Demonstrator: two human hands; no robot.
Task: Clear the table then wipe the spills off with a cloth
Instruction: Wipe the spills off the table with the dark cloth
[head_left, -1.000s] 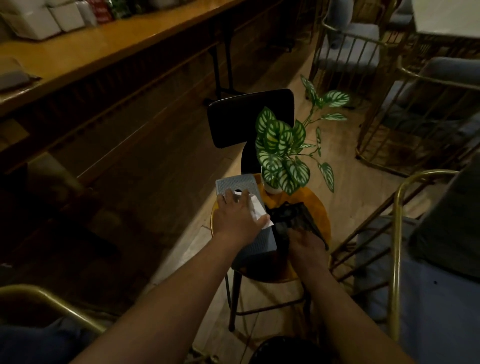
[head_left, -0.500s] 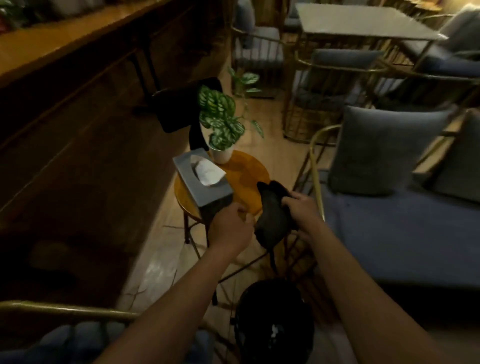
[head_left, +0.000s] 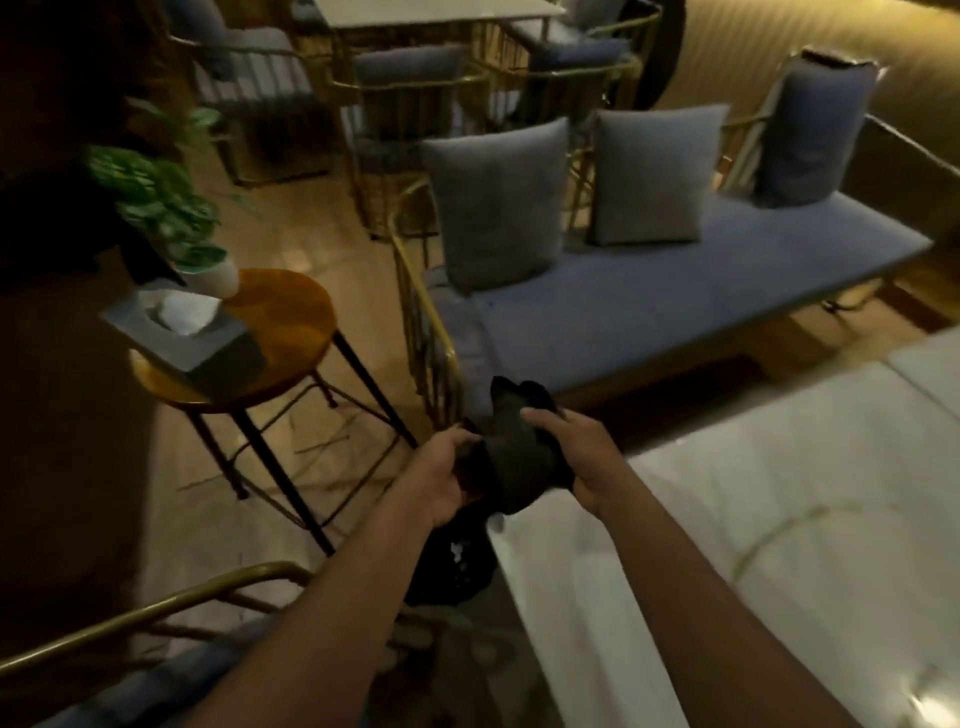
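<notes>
Both hands had left the round stool (head_left: 280, 306), and the view had swung right to the pale bench (head_left: 753, 519). The left hand (head_left: 434, 480), which had rested on the tissue box (head_left: 192, 338), now shared the dark cloth (head_left: 514, 457) with the right hand (head_left: 582, 457); each grip was curled round the cloth, held bunched just above the bench's near-left corner. Clearing appeared finished and wiping about to begin. The tissue box, one white tissue standing in its slot, sat at the stool's left edge beside a white pot (head_left: 215, 275) holding a leafy plant (head_left: 156, 202).
</notes>
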